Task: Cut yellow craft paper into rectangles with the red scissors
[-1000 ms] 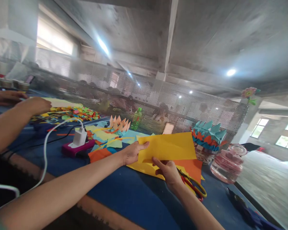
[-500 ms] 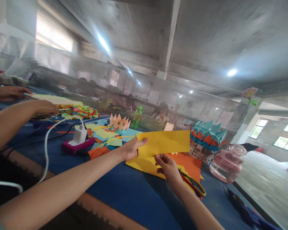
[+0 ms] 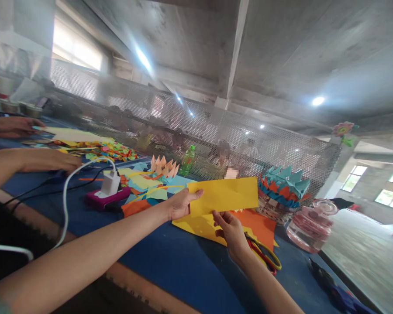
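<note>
A strip of yellow paper is held up in front of me over the table. My left hand pinches its left end, thumb on the near face and fingers behind. At the strip's lower edge, my right hand has its thumb and index finger closed on the paper, the other fingers curled. Below lie another yellow sheet and an orange sheet. Beside my right wrist rest scissors with yellow and red handles, their blades partly hidden by the hand.
A paper-spiked basket and a pink clear bottle stand to the right. Leftward are a purple power strip, a green bottle and paper scraps. Another person's hands work at far left. A dark blue tool lies lower right.
The yellow strip has tilted slightly, its right end a little higher, with both my hands still on it. The other person's nearer arm at far left has moved lower.
</note>
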Motion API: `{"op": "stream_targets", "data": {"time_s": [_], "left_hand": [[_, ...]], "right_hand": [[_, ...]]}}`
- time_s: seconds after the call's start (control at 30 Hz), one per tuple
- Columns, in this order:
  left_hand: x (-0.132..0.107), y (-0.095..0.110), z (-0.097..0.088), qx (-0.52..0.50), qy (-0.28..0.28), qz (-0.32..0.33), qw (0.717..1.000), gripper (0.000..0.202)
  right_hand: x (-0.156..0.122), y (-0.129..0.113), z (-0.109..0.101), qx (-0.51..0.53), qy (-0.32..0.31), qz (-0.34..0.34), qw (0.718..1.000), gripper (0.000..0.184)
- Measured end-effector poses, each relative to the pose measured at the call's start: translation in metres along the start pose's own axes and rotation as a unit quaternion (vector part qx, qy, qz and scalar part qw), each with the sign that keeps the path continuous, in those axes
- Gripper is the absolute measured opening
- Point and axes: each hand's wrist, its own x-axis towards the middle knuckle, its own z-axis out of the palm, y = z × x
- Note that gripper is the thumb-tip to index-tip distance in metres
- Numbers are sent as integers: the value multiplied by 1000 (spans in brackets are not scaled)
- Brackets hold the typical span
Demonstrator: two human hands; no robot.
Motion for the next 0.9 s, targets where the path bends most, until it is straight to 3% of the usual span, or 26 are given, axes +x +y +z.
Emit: {"op": "stream_targets", "data": {"time_s": [0.37, 0.9], "left_hand": [[-3, 3, 7, -7, 21, -16, 1000, 36], [0, 0, 2, -4, 5, -16, 1000, 35]], "right_hand": [[1, 2, 0, -15, 13, -5, 1000, 35], [1, 4, 0, 0, -36, -43, 998, 30]]}}
